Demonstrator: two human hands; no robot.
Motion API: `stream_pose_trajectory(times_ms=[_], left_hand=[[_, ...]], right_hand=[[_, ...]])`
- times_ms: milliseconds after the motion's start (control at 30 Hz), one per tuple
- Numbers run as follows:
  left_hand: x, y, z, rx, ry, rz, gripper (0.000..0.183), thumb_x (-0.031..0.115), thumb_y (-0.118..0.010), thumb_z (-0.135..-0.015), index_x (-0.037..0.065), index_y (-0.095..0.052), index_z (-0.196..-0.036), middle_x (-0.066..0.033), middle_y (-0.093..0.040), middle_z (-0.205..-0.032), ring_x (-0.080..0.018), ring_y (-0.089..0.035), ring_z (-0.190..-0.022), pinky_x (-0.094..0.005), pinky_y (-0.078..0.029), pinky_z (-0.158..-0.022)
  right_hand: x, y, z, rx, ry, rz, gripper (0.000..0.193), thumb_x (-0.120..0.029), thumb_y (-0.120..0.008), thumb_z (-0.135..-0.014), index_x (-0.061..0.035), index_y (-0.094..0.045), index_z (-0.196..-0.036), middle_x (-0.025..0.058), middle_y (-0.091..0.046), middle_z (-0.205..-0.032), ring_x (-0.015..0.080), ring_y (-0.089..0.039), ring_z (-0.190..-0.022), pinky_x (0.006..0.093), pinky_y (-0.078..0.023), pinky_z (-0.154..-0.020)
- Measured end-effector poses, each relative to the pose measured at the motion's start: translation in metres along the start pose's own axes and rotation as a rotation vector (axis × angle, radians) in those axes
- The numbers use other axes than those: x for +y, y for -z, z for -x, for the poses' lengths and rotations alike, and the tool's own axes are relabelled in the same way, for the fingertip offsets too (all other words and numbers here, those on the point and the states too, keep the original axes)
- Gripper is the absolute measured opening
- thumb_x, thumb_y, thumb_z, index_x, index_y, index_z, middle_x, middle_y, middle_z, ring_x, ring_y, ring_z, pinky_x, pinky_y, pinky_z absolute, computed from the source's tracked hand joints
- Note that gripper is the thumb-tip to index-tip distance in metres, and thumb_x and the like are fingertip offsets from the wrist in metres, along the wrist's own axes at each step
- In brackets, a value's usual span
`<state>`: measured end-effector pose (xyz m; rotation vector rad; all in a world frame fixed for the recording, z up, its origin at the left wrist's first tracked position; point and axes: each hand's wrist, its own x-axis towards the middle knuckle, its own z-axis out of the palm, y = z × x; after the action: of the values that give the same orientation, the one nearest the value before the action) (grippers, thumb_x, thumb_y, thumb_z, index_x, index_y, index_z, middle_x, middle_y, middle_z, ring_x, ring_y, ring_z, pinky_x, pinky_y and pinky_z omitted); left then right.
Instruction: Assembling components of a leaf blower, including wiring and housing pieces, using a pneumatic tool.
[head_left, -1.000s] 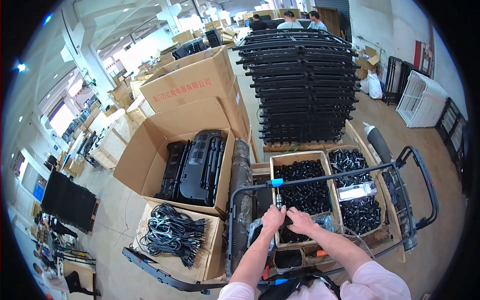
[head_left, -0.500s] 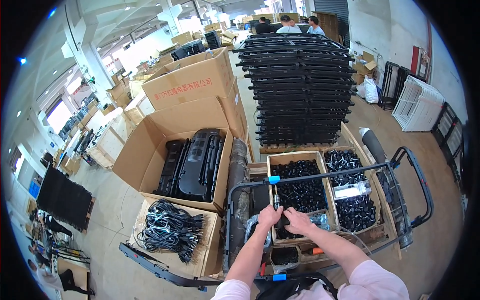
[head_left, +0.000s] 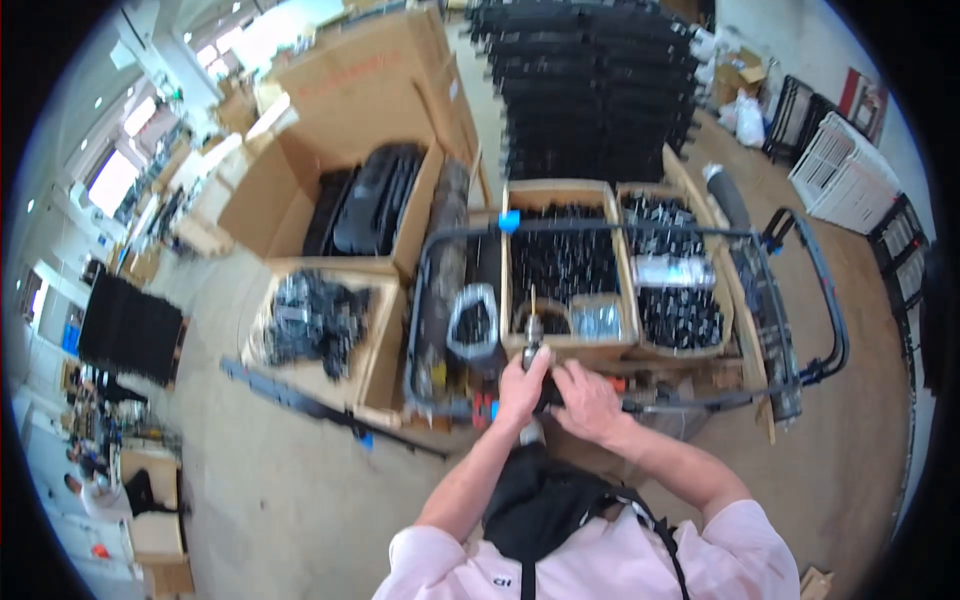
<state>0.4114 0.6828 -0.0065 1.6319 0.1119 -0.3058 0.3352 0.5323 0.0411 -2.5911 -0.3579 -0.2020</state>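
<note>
My left hand (head_left: pixel 522 388) grips a small driver tool (head_left: pixel 532 345) whose thin bit points up toward the boxes. My right hand (head_left: pixel 588 400) sits right beside it, fingers curled over the near rail of a black tube frame (head_left: pixel 812 300). An orange piece (head_left: pixel 615 383) shows on that rail just past my right fingers. The frame loops around two cardboard boxes of small black parts (head_left: pixel 560 262) (head_left: pixel 678 312). A clear bag of black parts (head_left: pixel 473 322) lies just left of the tool.
To the left stand a large open carton with black curved panels (head_left: pixel 365 200) and a carton of black cables (head_left: pixel 315 322). A tall stack of black frames (head_left: pixel 590 90) rises behind. A white wire rack (head_left: pixel 845 165) stands at right. A long black bar (head_left: pixel 300 402) lies on the floor.
The view has closed in and tilted down. Both hands have come down from the box edge to the frame's near rail, and the driver tool now shows in my left hand.
</note>
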Motion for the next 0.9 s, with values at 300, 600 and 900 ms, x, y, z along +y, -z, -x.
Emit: stream_pose_trajectory(times_ms=[300, 600, 900], left_hand=[[-0.094, 0.009, 0.199, 0.178, -0.03, -0.073, 0.03, 0.033, -0.071, -0.102, 0.003, -0.066, -0.104, -0.0015, -0.064, -0.087, -0.0105, -0.054, -0.081, -0.0305, -0.05, -0.074], [-0.169, 0.055, 0.211, 0.232, 0.27, 0.131, 0.045, 0.045, -0.067, -0.103, 0.001, -0.068, -0.104, 0.0003, -0.063, -0.091, -0.011, -0.053, -0.085, -0.0299, -0.046, -0.076], [-0.158, 0.103, 0.162, 0.173, 0.243, -0.065, 0.056, 0.055, -0.063, -0.103, -0.001, -0.068, -0.099, -0.0032, -0.06, -0.08, -0.0142, -0.053, -0.076, -0.0348, -0.046, -0.068]], right_hand=[[-0.04, -0.047, 0.163, -0.129, 0.127, -0.114, 0.071, -0.02, -0.084, -0.073, -0.0029, -0.055, -0.136, 0.016, -0.059, -0.106, 0.0369, -0.066, -0.094, 0.0471, -0.056, -0.081], [-0.075, -0.118, 0.182, -0.381, 0.025, -0.105, 0.083, -0.021, -0.083, -0.075, -0.0022, -0.044, -0.146, 0.0199, -0.064, -0.107, 0.0401, -0.069, -0.098, 0.0505, -0.057, -0.086], [-0.095, -0.151, 0.139, -0.319, -0.064, -0.121, 0.077, -0.02, -0.081, -0.078, 0.0018, -0.044, -0.142, 0.0252, -0.066, -0.114, 0.0451, -0.068, -0.106, 0.0517, -0.057, -0.091]])
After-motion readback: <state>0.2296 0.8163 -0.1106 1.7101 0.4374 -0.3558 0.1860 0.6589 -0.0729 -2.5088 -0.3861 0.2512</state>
